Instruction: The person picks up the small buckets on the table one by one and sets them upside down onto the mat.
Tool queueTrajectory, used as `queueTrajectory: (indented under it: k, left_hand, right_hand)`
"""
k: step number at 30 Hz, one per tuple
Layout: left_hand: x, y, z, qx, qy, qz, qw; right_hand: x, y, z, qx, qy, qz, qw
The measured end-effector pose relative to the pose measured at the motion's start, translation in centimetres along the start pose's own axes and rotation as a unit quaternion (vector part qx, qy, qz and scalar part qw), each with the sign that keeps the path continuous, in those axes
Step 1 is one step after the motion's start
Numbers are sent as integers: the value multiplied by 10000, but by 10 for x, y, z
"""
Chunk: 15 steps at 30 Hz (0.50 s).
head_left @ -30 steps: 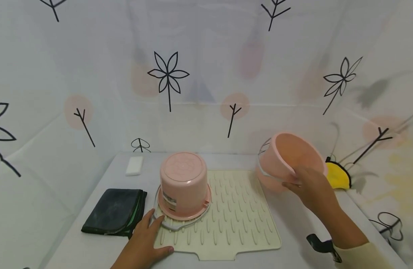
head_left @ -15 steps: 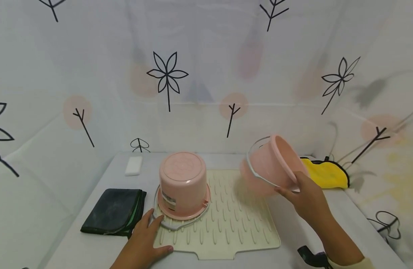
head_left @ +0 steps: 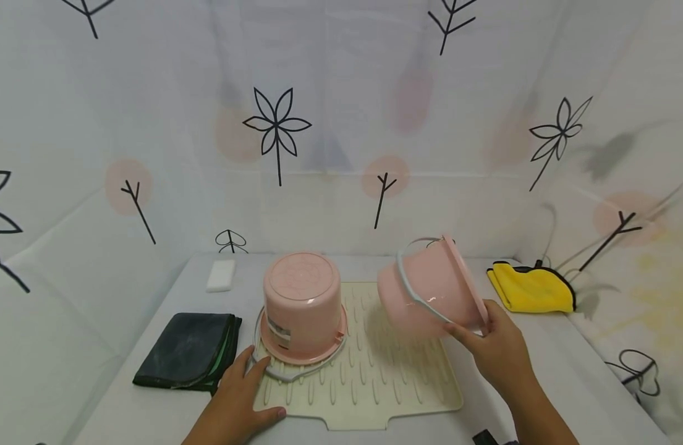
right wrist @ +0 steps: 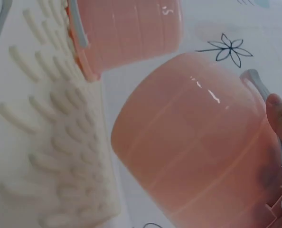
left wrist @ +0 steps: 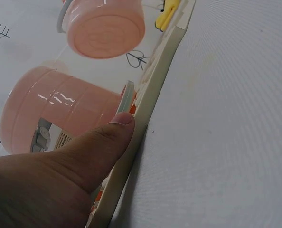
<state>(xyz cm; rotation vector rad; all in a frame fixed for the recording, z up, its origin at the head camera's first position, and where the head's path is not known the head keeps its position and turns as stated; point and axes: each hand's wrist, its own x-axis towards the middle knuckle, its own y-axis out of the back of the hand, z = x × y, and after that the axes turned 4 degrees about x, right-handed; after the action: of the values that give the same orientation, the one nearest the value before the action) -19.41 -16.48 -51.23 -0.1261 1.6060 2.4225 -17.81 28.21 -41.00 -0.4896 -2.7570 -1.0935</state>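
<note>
A pink bucket (head_left: 301, 303) stands upside down on the left part of a cream ridged drying mat (head_left: 369, 395), its grey handle lying around its rim. My left hand (head_left: 235, 395) rests at the mat's near left corner with fingers spread, the fingertips by that handle. In the left wrist view, the thumb (left wrist: 103, 142) lies at the mat's raised edge. My right hand (head_left: 499, 349) grips the rim of a second pink bucket (head_left: 424, 287), tilted in the air over the mat's right side. In the right wrist view, the thumb (right wrist: 279, 118) presses on its grey handle.
A folded dark cloth (head_left: 188, 349) with green edging lies left of the mat. Behind it is a small white block (head_left: 221, 275). At the back right sits a folded yellow cloth (head_left: 530, 287) with black trim. A patterned white curtain (head_left: 330, 123) hangs behind the table.
My right hand has brought the second bucket leftward over the mat and turned its mouth away to the right. The yellow cloth behind it is now uncovered. My left hand has stayed put.
</note>
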Motion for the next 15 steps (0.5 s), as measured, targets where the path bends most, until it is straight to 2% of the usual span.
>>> queueTrajectory:
  k: [9, 12, 15]
  left_hand:
    - [1, -1, -1, -64, -45, 6, 10000]
    - [1, -1, -1, -82, -58, 25, 9999]
    - [1, 0, 0, -76, -24, 34, 10000]
  right_hand:
    - [-12, -12, 1, 614, -415, 55, 9972]
    - [-14, -16, 0, 1016, -697, 88, 9923]
    - [-16, -21, 1, 1585, -794, 87, 9841]
